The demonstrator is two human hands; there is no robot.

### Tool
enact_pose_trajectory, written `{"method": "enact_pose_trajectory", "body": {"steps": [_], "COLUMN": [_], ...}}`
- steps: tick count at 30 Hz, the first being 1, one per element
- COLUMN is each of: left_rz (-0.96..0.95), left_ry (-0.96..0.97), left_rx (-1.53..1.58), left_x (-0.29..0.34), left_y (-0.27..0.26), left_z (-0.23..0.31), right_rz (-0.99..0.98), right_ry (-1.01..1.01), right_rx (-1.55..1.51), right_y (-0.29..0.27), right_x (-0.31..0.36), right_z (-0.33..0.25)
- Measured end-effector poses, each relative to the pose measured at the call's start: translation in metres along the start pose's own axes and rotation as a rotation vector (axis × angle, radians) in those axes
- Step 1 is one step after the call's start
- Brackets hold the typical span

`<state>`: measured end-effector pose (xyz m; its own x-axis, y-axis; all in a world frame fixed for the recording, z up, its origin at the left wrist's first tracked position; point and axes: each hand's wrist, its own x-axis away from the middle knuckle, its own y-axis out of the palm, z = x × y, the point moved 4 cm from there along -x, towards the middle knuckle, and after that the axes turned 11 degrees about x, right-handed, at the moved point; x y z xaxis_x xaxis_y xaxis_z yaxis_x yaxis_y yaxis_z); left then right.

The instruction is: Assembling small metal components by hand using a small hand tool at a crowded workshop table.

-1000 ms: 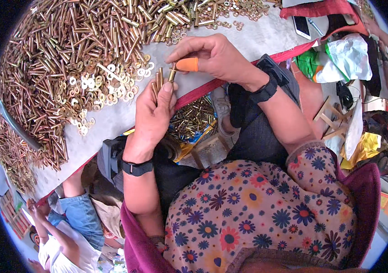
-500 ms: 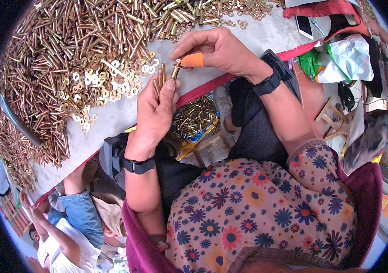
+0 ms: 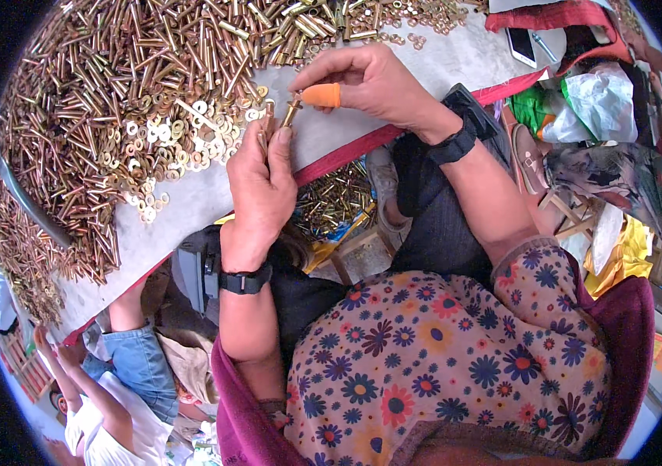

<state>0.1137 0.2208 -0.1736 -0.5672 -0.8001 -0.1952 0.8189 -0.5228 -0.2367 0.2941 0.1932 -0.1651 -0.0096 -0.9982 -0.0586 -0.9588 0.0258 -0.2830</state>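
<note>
My left hand (image 3: pixel 259 182) is closed around a few brass-coloured metal bolts, their ends sticking up past the thumb and fingers. One bolt (image 3: pixel 290 113) with a collar near its top tilts up and to the right from the thumb tip. My right hand (image 3: pixel 385 81) is at the top of that bolt, thumb and forefinger brought close together. An orange finger cot (image 3: pixel 320 95) covers the right thumb. Whatever small piece the right fingertips grip is too hidden to name. Brass flat washers (image 3: pixel 191 140) lie in a loose heap just left of my hands.
A large pile of brass-coloured bolts and sleeves (image 3: pixel 129 70) covers the pale tabletop (image 3: pixel 195 198). Small nuts (image 3: pixel 409 14) lie at the far side. Below the red table edge sits a container of metal parts (image 3: pixel 335 194). A phone (image 3: pixel 520 46) rests at right; another person (image 3: pixel 113 412) sits at left.
Both hands have shifted slightly left, and the held bolt leans more to the right. At the right, a person in patterned cloth and a shoe have come into view.
</note>
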Motion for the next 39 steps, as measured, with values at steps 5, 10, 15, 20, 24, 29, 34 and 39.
{"method": "enact_pose_trajectory", "body": {"steps": [5,10,15,20,24,29,34,39], "left_rz": [-0.008,-0.097,-0.136,-0.090,-0.053,-0.014,-0.013,-0.019], "left_ry": [0.042,-0.267,-0.455,-0.013,0.014,-0.181,-0.221,-0.284], "left_rx": [-0.056,0.329,0.513,0.044,0.060,0.257,0.296,0.347], "left_x": [-0.001,0.004,0.010,0.002,0.002,-0.001,0.001,0.002], "left_y": [0.000,0.000,0.007,0.008,0.011,0.005,0.005,0.004], "left_z": [-0.001,-0.001,-0.008,-0.001,0.000,-0.005,-0.001,-0.005], "right_rz": [0.028,-0.051,-0.085,0.013,0.093,0.118,0.361,0.295], "right_ry": [-0.015,-0.134,0.026,0.080,0.037,0.083,0.033,0.010], "right_rx": [0.011,0.000,-0.034,0.044,-0.323,-0.395,-0.412,-0.333], "right_y": [0.001,0.000,0.003,0.017,0.028,0.030,0.025,0.028], "right_x": [-0.002,-0.002,-0.003,-0.008,-0.009,-0.010,-0.011,-0.009], "right_z": [0.000,-0.009,-0.003,0.017,0.009,0.007,0.010,0.003]}}
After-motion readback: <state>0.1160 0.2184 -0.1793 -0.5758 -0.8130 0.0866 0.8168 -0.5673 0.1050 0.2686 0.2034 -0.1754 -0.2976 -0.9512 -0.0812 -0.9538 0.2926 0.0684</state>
